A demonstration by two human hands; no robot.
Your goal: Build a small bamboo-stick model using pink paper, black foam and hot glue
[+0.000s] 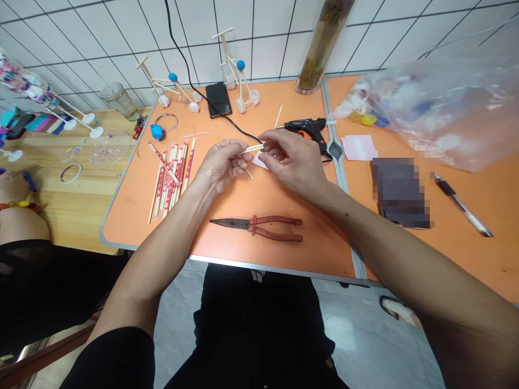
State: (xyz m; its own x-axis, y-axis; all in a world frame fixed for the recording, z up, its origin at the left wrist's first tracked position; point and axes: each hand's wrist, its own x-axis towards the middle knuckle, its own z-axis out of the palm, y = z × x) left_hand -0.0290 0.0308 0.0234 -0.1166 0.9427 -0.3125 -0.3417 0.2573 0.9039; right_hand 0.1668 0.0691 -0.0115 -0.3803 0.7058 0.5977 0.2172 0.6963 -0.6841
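Note:
My left hand (221, 165) and my right hand (290, 159) meet over the middle of the orange table (243, 200). Both pinch a short pale wooden stick (253, 148) between their fingertips, one at each end. A second thin stick end pokes out under my left hand. A pile of paper-wrapped chopsticks (172, 173) lies just left of my left hand. Red-handled long-nose pliers (259, 226) lie on the table in front of my wrists. A black glue gun (308, 129) rests just behind my right hand.
Two stick models with white wheels and blue balls (239, 75) stand at the back beside a black phone (218, 99) with a cable. A clear plastic bag (430, 102), a pen (462, 205) and a tall jar (324, 46) sit right. Another person's arm (16, 205) rests at a wooden table left.

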